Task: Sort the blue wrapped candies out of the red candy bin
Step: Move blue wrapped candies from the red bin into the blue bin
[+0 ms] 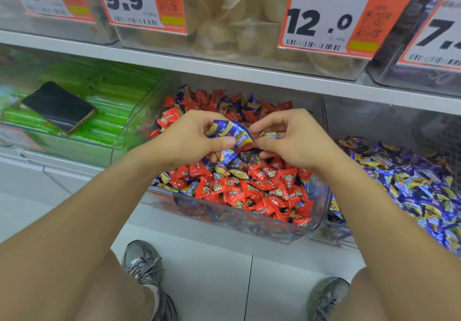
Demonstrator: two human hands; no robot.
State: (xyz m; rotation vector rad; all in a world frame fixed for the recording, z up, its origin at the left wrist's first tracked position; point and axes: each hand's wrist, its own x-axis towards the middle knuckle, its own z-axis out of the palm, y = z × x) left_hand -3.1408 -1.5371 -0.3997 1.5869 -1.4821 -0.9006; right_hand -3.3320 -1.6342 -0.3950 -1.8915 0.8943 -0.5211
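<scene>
Above the middle of a clear red candy bin (249, 223) on a shop shelf, two bare hands meet. Left hand (192, 138) holds a small bunch of blue wrapped candies (228, 129), fingers and thumb curled round them. Right hand (291, 137) pinches one more blue candy (270, 135) at its fingertips, just beside the bunch. Red candies (249, 191) fill the bin, with blue ones scattered among them. Beside the bin's right wall stands a bin of blue candies (411, 191). A phone (58, 107) lies on green packets (109, 101) left of it.
</scene>
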